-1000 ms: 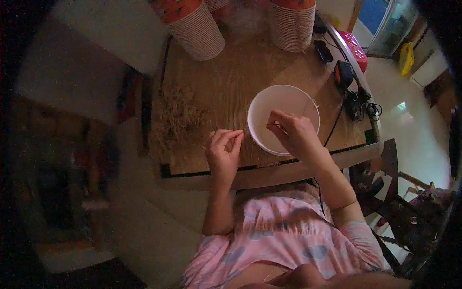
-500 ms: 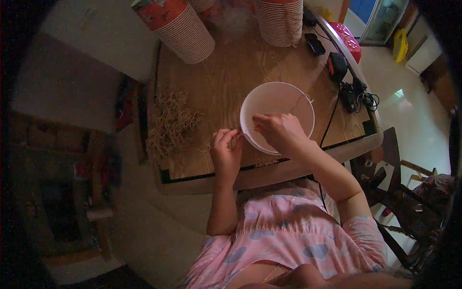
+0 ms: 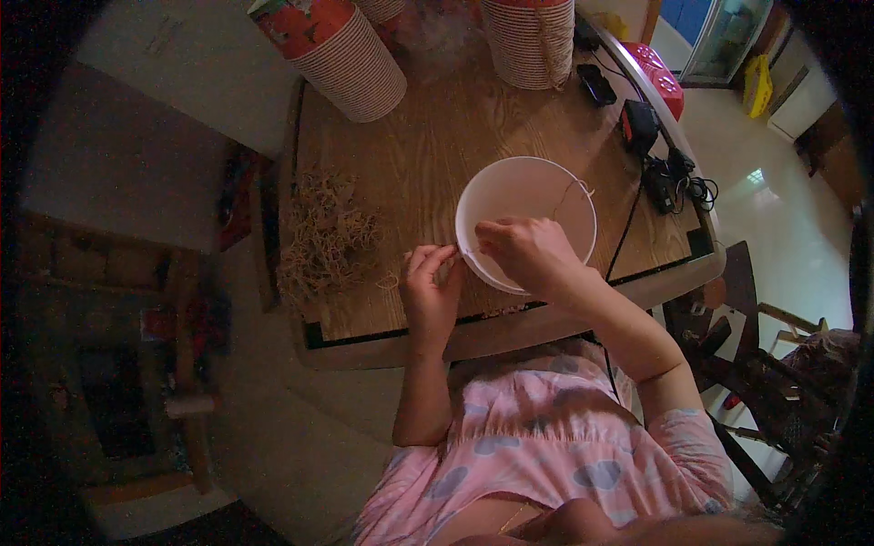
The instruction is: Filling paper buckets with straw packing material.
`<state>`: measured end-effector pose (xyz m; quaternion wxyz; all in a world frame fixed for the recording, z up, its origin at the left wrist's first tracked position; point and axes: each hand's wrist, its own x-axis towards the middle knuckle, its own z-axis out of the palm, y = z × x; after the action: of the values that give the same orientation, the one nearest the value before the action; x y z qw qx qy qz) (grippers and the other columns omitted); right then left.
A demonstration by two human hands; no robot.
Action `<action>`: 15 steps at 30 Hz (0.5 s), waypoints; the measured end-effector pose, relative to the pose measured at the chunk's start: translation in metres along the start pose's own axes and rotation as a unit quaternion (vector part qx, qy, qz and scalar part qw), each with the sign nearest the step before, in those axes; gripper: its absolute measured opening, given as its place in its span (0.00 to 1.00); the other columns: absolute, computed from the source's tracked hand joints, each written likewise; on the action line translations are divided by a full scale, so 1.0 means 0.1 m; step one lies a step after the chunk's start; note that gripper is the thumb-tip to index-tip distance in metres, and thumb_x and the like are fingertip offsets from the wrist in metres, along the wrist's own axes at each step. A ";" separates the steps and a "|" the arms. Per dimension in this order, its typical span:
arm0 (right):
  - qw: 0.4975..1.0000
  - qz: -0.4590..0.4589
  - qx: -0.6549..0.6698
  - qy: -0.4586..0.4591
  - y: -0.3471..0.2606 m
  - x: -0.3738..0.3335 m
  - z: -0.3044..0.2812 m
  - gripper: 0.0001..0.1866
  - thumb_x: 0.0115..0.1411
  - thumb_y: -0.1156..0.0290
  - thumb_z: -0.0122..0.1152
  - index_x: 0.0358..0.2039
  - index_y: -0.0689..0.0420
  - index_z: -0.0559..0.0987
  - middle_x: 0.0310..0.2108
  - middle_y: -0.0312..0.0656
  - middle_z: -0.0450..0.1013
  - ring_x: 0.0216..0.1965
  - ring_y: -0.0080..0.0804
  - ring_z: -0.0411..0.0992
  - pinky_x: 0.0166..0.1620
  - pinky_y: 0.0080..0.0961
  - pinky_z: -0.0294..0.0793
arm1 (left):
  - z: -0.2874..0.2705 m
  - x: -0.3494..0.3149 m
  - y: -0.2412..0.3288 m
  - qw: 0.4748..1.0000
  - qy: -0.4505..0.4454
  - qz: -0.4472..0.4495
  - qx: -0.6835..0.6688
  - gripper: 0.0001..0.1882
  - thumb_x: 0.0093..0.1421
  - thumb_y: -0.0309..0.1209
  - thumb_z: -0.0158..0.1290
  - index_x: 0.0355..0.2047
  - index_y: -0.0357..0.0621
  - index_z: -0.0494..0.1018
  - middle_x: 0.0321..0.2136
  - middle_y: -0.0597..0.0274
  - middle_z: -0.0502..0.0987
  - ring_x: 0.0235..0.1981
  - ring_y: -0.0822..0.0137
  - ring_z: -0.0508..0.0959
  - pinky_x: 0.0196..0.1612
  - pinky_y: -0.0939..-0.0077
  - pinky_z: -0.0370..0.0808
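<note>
A white paper bucket (image 3: 564, 196) stands on the wooden table in front of me, its open mouth up. A thin brown twine (image 3: 572, 193) hangs inside it from the right side of the rim, with a small end showing at the edge. My left hand (image 3: 430, 284) is at the bucket's left rim from outside, fingers bent and fingertips closed against the wall. My right hand (image 3: 530, 255) reaches over the near rim into the bucket, its fingers pinched close to the left inner wall. What either hand pinches is too small or hidden to make out.
A tangled pile of twine pieces (image 3: 328, 232) lies on the table's left. Stacked paper buckets (image 3: 350, 77) lean at the back left, with another stack (image 3: 531, 45) at the back right. Black adapters and cables (image 3: 669, 177) run along the right edge. A dark chair (image 3: 728, 300) stands beyond.
The bucket and both hands sit almost as before, shifted only very slightly. Both hands keep their places at the left rim.
</note>
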<state>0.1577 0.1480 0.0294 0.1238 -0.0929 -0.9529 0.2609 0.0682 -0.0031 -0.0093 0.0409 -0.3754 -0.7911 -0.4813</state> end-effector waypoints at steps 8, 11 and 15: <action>1.000 0.021 -0.015 0.006 0.00 0.03 0.02 0.04 0.53 0.68 0.53 0.27 0.54 0.71 0.24 0.44 0.72 0.27 0.48 0.71 0.28 0.41 0.70 | -0.02 0.01 0.02 1.000 -0.007 -0.005 0.002 0.08 0.47 0.22 0.56 0.30 0.39 0.75 0.29 0.58 0.74 0.34 0.59 0.73 0.38 0.70 0.69; 0.999 0.028 -0.014 0.007 -0.01 0.03 0.00 0.05 0.54 0.67 0.53 0.26 0.54 0.70 0.24 0.45 0.71 0.27 0.48 0.71 0.27 0.41 0.70 | -0.02 0.01 0.05 1.000 -0.004 -0.003 0.005 0.08 0.47 0.22 0.56 0.30 0.38 0.75 0.29 0.58 0.74 0.34 0.59 0.73 0.38 0.70 0.69; 1.000 0.020 -0.022 0.005 -0.01 0.03 -0.02 0.07 0.55 0.65 0.53 0.25 0.54 0.70 0.21 0.47 0.71 0.25 0.49 0.71 0.27 0.41 0.70 | -0.02 0.02 0.07 1.000 -0.005 -0.013 0.004 0.08 0.46 0.22 0.56 0.30 0.38 0.74 0.29 0.58 0.74 0.33 0.59 0.73 0.37 0.70 0.70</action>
<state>0.1550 0.1485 0.0323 0.1216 -0.1160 -0.9556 0.2419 0.0705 -0.0013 -0.0022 0.0323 -0.3671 -0.7982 -0.4766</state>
